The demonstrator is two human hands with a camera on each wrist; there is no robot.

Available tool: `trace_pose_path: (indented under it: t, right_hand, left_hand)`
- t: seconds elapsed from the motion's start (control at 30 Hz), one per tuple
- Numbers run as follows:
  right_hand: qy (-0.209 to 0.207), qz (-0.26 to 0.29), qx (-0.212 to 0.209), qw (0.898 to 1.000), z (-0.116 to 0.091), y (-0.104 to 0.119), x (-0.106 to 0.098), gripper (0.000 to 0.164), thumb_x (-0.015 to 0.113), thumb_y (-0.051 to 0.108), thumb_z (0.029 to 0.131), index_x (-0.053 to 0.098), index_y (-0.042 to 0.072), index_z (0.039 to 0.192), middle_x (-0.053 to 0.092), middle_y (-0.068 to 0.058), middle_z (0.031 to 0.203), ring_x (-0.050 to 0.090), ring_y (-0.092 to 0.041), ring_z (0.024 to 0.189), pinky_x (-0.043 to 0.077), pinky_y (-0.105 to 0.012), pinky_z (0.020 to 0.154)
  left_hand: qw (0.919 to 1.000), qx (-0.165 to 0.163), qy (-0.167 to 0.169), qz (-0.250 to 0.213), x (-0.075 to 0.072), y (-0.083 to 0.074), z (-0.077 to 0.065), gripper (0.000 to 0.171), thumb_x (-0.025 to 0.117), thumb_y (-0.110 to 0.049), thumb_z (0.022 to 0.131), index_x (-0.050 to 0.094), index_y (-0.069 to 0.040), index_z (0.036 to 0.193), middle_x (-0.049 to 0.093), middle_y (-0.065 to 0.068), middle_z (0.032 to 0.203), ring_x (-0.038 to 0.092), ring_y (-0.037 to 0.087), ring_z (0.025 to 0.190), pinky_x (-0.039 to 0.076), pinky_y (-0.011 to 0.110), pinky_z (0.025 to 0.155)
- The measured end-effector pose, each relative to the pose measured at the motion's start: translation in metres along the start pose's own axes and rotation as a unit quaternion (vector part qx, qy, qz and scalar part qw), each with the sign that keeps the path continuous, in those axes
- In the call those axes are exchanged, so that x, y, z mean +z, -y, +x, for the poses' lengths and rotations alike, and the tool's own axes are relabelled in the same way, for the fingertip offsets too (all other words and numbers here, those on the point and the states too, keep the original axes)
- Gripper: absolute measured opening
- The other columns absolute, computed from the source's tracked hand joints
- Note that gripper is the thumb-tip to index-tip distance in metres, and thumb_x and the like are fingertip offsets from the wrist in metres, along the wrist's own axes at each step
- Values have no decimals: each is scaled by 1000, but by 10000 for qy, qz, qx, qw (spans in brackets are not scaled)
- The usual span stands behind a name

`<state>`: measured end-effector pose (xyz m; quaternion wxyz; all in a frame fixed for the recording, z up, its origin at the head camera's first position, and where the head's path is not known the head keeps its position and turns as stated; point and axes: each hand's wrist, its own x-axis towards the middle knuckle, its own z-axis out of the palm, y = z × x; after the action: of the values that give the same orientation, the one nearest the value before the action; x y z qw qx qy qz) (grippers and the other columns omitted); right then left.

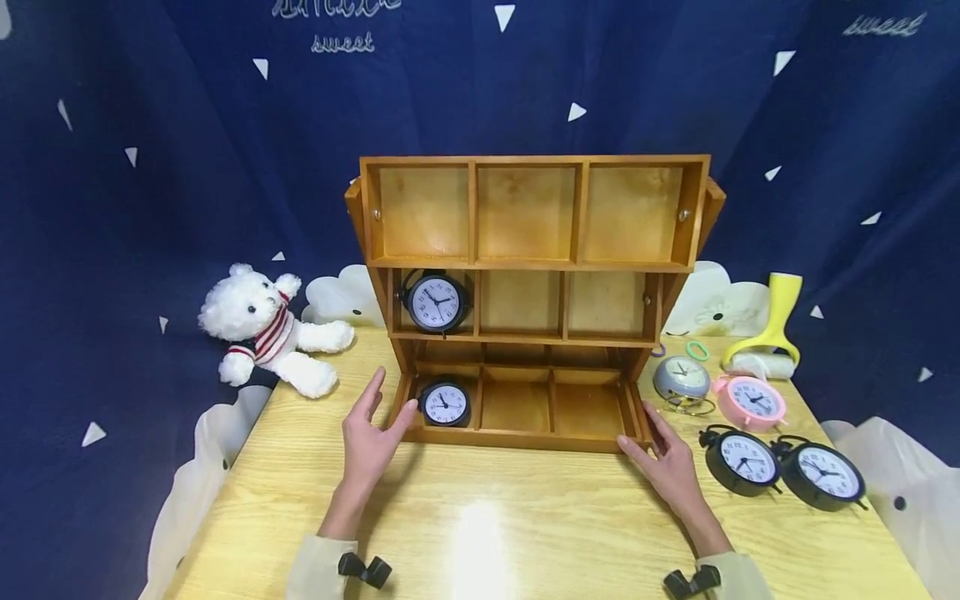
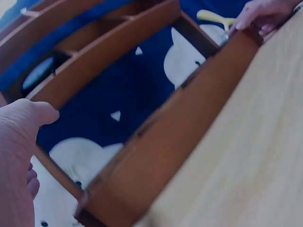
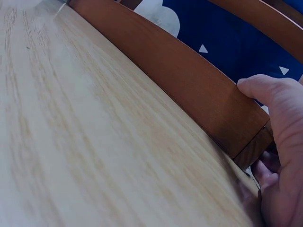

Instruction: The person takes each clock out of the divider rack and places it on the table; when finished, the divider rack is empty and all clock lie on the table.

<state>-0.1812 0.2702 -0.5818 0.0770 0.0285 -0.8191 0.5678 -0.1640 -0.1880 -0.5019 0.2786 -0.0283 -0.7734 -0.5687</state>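
Observation:
A three-tier wooden shelf (image 1: 525, 442) with square compartments stands on the table. One black alarm clock (image 1: 437, 302) sits in the middle tier's left compartment. Another black clock (image 1: 446, 405) lies in the bottom tier's left compartment. My right hand (image 1: 671, 467) holds the bottom tray's front right corner. In the right wrist view its thumb (image 3: 258, 87) presses on the front board's top edge while the fingers curl at the end. Beside the bottom tray's left end, my left hand (image 1: 369, 446) is spread, its thumb near the corner and nothing in its grasp.
Right of the shelf lie a grey clock (image 1: 681, 379), a pink clock (image 1: 752, 403) and two black clocks (image 1: 742, 461). Behind them are a yellow-handled roller (image 1: 776, 321) and a green ring (image 1: 697, 351). A white teddy bear (image 1: 273, 329) sits at the table's back left.

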Motion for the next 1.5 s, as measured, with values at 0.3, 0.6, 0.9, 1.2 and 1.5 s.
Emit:
trace_pose_path:
  t: [0.3,0.6,0.9,1.2,1.5]
  right_hand:
    - [7,29,-50,10000,2,0,1,80,79,16,95,36,7,162,33,-20,167,33,-42,150,32,-1,105]
    - [-40,85,-29,10000,0,-1,-1,80,79,14,95,36,8,162,33,-21,166,33,-43,150,32,-1,105]
    - [-19,45,-31,10000,-1,0,-1,81,79,16,95,36,8,163,31,-21,167,32,-42,151,31,-1,105]
    - [8,-150,23,9999,-1,0,-2,80,79,19,96,36,9,163,30,-21,167,33,-42,150,30,-1,103]
    - [38,-147,38,9999,-1,-1,-2,81,79,19,96,35,11,163,31,-22,167,34,-43,150,31,-1,103]
  left_hand:
    - [9935,1044,-459,12,8,-48,27,59,80,10,84,58,14,139,60,30,141,57,45,133,49,32,112]
    - [9919,1199,-323,269,24,-41,66,67,86,-9,86,58,3,146,60,18,147,59,33,134,50,33,111]
    - [9901,1106,-165,851,37,-56,87,80,88,-26,85,53,8,147,57,26,147,59,39,133,53,46,109]
    - [9851,970,-275,1391,55,-53,95,93,93,-34,79,50,5,151,58,25,146,57,40,133,49,51,112]
    - [9824,848,-462,1596,66,-59,90,91,91,-31,81,47,5,152,50,25,153,47,37,144,40,45,121]
